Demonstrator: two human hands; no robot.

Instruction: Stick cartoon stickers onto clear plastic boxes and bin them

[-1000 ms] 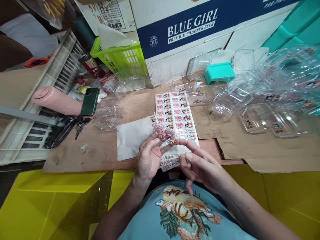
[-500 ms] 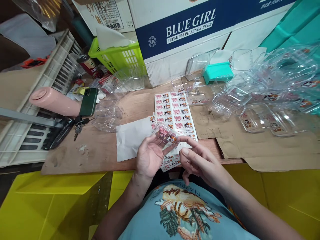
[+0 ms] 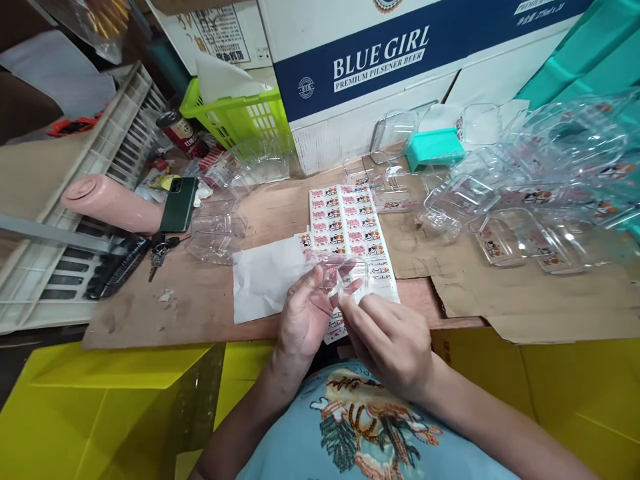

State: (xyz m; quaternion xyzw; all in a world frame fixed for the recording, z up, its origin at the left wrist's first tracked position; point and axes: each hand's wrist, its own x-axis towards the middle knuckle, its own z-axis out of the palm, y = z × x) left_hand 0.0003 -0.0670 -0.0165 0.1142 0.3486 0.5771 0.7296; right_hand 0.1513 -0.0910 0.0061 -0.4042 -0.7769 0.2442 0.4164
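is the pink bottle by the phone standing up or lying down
Lying down. The pink bottle rests on its side at the table's left edge, its length running across the view, one end beside the dark green phone.

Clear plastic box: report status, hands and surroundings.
Left hand holds clear plastic box. Right hand fingers at its near edge. Sticker sheet lies beneath, white paper beside.

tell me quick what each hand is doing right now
Left hand: closed on a small clear plastic box, held above the table edge.
Right hand: fingers pinched at the box's near edge; what they grip cannot be told.
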